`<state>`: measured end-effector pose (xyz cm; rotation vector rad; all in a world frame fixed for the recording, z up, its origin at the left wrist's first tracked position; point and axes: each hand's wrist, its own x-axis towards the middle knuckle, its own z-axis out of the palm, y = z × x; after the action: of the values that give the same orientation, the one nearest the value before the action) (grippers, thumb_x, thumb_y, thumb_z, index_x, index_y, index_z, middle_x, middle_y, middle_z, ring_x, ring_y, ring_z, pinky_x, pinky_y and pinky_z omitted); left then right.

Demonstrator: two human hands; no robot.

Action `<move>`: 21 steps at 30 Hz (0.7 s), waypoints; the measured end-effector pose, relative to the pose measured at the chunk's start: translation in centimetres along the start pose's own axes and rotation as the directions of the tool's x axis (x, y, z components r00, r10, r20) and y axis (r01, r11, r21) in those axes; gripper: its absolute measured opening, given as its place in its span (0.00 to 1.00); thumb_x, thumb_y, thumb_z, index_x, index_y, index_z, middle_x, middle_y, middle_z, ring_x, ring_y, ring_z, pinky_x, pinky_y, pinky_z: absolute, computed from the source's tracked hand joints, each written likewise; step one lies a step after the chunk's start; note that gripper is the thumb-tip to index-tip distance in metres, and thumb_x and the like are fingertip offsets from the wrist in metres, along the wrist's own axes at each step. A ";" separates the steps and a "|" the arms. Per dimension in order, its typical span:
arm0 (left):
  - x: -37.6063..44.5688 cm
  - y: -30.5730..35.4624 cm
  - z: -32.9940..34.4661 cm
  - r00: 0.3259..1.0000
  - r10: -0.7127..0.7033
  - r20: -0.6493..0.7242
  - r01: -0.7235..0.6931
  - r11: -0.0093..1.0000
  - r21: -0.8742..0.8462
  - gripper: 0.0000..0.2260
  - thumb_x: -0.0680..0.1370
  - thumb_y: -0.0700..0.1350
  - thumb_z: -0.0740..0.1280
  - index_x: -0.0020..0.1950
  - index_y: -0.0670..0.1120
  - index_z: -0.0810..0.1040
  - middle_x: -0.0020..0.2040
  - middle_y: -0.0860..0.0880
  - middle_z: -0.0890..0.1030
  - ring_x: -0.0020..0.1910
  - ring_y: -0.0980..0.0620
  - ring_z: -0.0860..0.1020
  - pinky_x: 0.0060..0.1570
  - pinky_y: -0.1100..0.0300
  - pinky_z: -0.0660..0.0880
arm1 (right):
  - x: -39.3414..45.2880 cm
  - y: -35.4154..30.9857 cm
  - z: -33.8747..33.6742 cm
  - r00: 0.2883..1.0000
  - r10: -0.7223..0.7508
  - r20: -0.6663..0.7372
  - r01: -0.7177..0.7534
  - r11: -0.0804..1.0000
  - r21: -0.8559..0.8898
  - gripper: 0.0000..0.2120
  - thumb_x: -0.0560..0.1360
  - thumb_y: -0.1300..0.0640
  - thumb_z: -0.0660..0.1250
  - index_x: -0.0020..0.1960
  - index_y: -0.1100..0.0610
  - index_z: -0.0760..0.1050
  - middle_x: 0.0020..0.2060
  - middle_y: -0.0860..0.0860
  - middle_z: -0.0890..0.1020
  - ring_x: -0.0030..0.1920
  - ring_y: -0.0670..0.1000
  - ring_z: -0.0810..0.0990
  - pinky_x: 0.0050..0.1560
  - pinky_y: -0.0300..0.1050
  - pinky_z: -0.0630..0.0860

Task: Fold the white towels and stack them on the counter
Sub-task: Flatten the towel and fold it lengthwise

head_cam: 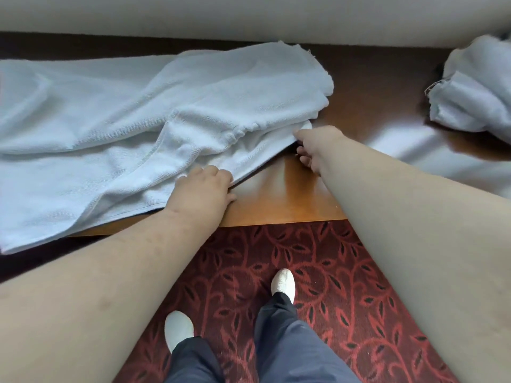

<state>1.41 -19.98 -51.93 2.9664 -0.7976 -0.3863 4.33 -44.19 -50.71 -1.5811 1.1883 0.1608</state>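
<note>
Two hands on one big white towel (132, 111) here, both working its near edge. It's spread out rumpled across the left and middle of the wooden counter (276, 200), with its lower left corner hanging a bit over the front edge. The left hand (200, 189) sits knuckles-up on the hem with fingers curled into the cloth, gripping it right where the fabric meets bare wood. The right hand (315, 147) is further back and to the right, pinching the towel's corner between thumb and fingers, with the other fingers curled underneath. Between the two hands the edge runs as a fairly straight diagonal line, lifted slightly off the counter.

A second towel (472, 89) is bunched up at the far right of the counter, well apart from the first one. Down below you can see red leaf-pattern carpet (318, 286), dark trousers (279, 346) and white socks (283, 281).
</note>
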 end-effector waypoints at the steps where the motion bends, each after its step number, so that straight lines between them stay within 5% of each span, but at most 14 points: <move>1: 0.1 0.0 -0.1 1.000 0.004 -0.004 -0.004 1.000 -0.003 0.12 0.82 0.55 0.59 0.59 0.50 0.74 0.55 0.49 0.76 0.57 0.44 0.72 0.55 0.46 0.73 | -0.1 -0.1 0.0 1.000 0.012 0.021 -0.013 0.999 0.049 0.11 0.76 0.54 0.68 0.57 0.56 0.77 0.45 0.50 0.81 0.38 0.47 0.79 0.31 0.40 0.75; 4: -0.4 0.7 -1.0 0.990 0.021 -0.138 -0.046 0.983 -0.177 0.09 0.82 0.49 0.59 0.56 0.47 0.76 0.52 0.45 0.76 0.54 0.41 0.73 0.52 0.45 0.73 | -0.7 -0.8 -0.8 0.997 -0.002 0.078 -0.021 0.956 0.294 0.12 0.76 0.55 0.63 0.59 0.52 0.76 0.50 0.49 0.83 0.44 0.49 0.84 0.34 0.42 0.80; 7: -1.0 1.3 -2.0 0.981 0.022 -0.193 -0.076 0.959 -0.274 0.07 0.82 0.48 0.60 0.54 0.47 0.75 0.48 0.45 0.77 0.49 0.41 0.74 0.48 0.44 0.73 | -1.6 -0.6 -2.4 0.993 -0.106 -0.054 0.119 0.844 0.523 0.08 0.74 0.59 0.62 0.51 0.54 0.75 0.44 0.51 0.83 0.32 0.48 0.84 0.39 0.49 0.84; 11: 0.0 0.7 -2.9 0.999 0.050 0.006 -0.047 0.974 -0.220 0.09 0.82 0.53 0.58 0.56 0.54 0.77 0.52 0.50 0.79 0.55 0.45 0.75 0.54 0.48 0.73 | -2.8 2.6 -3.6 0.935 -0.203 -0.292 0.302 0.885 0.353 0.06 0.69 0.56 0.58 0.46 0.51 0.68 0.39 0.49 0.73 0.34 0.51 0.73 0.35 0.45 0.75; 14: 1.8 0.5 -3.5 0.998 0.064 -0.023 -0.068 0.963 -0.260 0.14 0.81 0.55 0.59 0.64 0.54 0.75 0.61 0.49 0.76 0.63 0.45 0.70 0.62 0.48 0.70 | -3.1 4.9 -4.2 0.937 -0.136 -0.321 0.231 0.931 0.283 0.12 0.68 0.55 0.57 0.51 0.50 0.67 0.36 0.50 0.74 0.25 0.49 0.73 0.24 0.35 0.67; 18: 3.2 0.9 -3.4 0.983 0.087 0.165 -0.061 0.986 -0.155 0.23 0.76 0.63 0.64 0.69 0.58 0.71 0.66 0.49 0.71 0.68 0.45 0.66 0.67 0.48 0.66 | -3.1 7.5 -5.2 0.922 -0.147 -0.358 0.210 0.967 0.145 0.12 0.65 0.52 0.57 0.47 0.42 0.66 0.40 0.52 0.79 0.36 0.56 0.79 0.33 0.46 0.73; 21: 1.8 1.0 -2.1 0.978 0.147 0.149 -0.137 0.988 -0.075 0.27 0.70 0.67 0.69 0.65 0.57 0.72 0.62 0.50 0.73 0.65 0.45 0.68 0.66 0.50 0.67 | -2.9 8.9 -5.9 0.954 -0.138 -0.267 0.144 0.990 0.004 0.16 0.68 0.54 0.58 0.56 0.46 0.66 0.40 0.55 0.82 0.30 0.51 0.81 0.28 0.42 0.72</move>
<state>2.90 -21.78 -50.20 2.8249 -0.9861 -0.6256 -6.39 -46.29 -52.45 -1.6978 1.2711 -0.1643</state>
